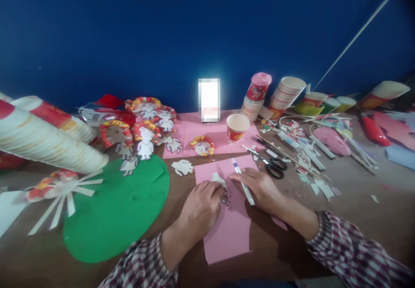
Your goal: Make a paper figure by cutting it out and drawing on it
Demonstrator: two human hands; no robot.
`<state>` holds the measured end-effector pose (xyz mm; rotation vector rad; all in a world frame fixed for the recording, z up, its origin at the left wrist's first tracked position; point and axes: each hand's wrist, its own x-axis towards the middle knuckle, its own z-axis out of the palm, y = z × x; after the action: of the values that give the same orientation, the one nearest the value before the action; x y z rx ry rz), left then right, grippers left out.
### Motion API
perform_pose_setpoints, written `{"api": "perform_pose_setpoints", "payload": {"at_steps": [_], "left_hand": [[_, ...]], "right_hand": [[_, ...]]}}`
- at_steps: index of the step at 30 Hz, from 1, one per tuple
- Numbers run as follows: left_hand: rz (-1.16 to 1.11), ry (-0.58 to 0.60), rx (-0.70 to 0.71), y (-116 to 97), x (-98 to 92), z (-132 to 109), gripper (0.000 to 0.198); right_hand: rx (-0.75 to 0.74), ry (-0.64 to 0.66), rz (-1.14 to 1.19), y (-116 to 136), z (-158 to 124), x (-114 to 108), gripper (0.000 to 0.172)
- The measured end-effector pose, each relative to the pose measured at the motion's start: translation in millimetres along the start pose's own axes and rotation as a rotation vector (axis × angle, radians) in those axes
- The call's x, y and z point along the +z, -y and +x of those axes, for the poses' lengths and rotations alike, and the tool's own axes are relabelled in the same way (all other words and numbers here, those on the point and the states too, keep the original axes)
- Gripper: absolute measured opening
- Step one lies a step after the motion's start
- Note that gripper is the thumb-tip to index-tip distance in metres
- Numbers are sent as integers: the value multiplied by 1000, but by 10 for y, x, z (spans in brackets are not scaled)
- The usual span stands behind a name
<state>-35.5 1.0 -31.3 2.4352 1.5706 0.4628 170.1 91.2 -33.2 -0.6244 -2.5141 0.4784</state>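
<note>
Checked sleeves slant inward from the near edge, L & R. L hand, back up, has its fingers bunched tog. on a white paper cutout atop a pink sheet; can't tell if they pinch it. Cutout runs approx. near-to-far. R hand is clamped round a pen nr the sheet's R edge, slanting near-R to far-L, purple-banded end away. Scissors, then paper cup, beyond.
</note>
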Motion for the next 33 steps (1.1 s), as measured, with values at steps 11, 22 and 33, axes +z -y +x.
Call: {"api": "perform_pose_setpoints", "payload": {"at_steps": [11,22,33], "left_hand": [[-11,7,-9,34,8,23,29],[45,38,-26,46,41,28,33],[89,-97,48,59,60,40,18]], "right_hand": [[0,18,47,-18,17,-34,36],[236,-231,388,168,208,-332,23],[459,-192,497,35,449,94,10]]}}
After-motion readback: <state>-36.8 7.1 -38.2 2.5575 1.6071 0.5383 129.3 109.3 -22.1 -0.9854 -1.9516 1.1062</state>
